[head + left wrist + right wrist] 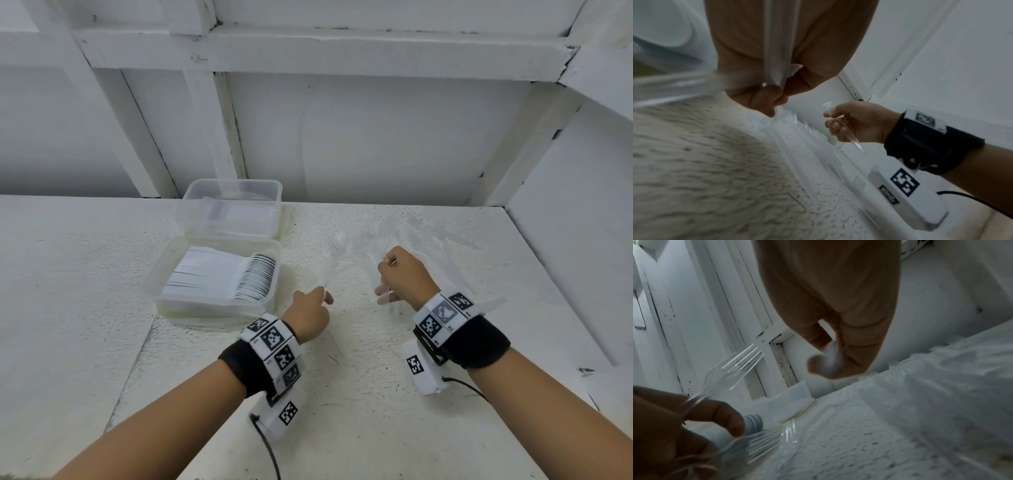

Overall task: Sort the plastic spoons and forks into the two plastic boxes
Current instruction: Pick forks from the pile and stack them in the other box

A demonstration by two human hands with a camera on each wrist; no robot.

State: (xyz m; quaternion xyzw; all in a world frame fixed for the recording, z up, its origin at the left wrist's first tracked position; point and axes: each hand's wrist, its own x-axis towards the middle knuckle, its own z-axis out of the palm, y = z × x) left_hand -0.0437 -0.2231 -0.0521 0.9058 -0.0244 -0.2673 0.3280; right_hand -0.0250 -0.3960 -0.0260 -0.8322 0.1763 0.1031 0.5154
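Observation:
Two clear plastic boxes stand at the left. The near box (157,291) holds a stack of white spoons (239,274); the contents of the far box (233,192) are hard to make out. My left hand (323,298) pinches clear forks (330,253) by their handles, tines pointing away; the forks (735,368) show in the right wrist view. My right hand (385,284) grips a clear plastic handle (846,134) above a loose pile of clear forks (394,229) on the table. The head of that utensil is hidden.
The rough white table (342,411) ends at a white panelled wall (376,137) behind and a side wall (582,171) on the right. The boxes sit close to the back wall. Wrist bands with cables hang under both forearms.

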